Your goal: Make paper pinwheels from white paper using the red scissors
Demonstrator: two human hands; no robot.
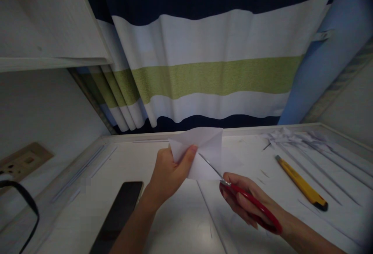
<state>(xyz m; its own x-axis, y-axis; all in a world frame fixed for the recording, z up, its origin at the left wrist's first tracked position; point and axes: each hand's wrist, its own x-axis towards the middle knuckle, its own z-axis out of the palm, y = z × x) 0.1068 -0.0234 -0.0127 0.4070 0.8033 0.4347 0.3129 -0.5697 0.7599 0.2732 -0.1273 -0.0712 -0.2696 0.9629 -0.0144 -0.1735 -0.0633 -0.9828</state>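
Observation:
My left hand (171, 172) pinches a creased sheet of white paper (208, 145) near its left side, thumb on the front. The sheet is held up above the desk. In my right hand (247, 195) is a pair of scissors (256, 203) with red handles. One metal blade shows in front of the paper, its tip close to my left thumb. The other blade seems hidden behind the sheet. A thin white paper strip or stick (208, 207) lies on the desk below the sheet.
A dark phone (122, 211) lies left of my left forearm. To the right are a yellow box cutter (301, 184) and a heap of paper scraps (291, 135) with long thin sticks. A black cable (32, 203) hangs by the wall socket (25, 160). A striped curtain (218, 75) hangs behind.

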